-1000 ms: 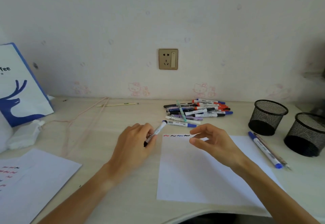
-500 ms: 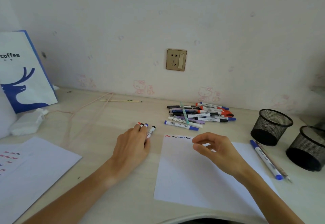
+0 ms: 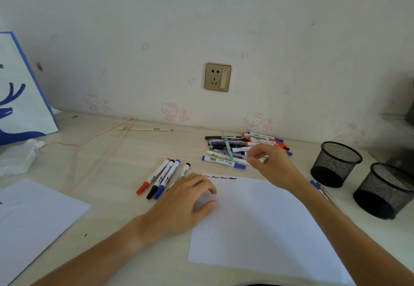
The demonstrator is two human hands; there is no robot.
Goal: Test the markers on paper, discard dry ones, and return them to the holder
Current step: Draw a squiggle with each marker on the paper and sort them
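Note:
A white test sheet (image 3: 257, 229) with short red, black and blue squiggles along its top edge lies in front of me. Left of it lie a red marker (image 3: 154, 177), a black marker (image 3: 161, 179), a blue marker (image 3: 168, 177) and a black-capped marker (image 3: 183, 170). My left hand (image 3: 190, 198) rests on the sheet's left edge with loosely curled fingers, holding nothing. My right hand (image 3: 272, 165) reaches into the marker pile (image 3: 235, 145), fingertips pinching the end of a marker there. Two black mesh holders (image 3: 336, 164) (image 3: 385, 191) stand at the right.
A blue pen (image 3: 315, 184) lies between the sheet and the holders. Another sheet (image 3: 33, 214) sits at the front left, with a crumpled tissue (image 3: 18, 158) and a blue-and-white bag (image 3: 20, 95) behind it. A pink cord (image 3: 89, 142) and a thin stick (image 3: 145, 129) lie near the wall.
My left hand laid its marker down beside the three others and moved onto the sheet's edge. My right hand left the sheet and reached forward into the pile.

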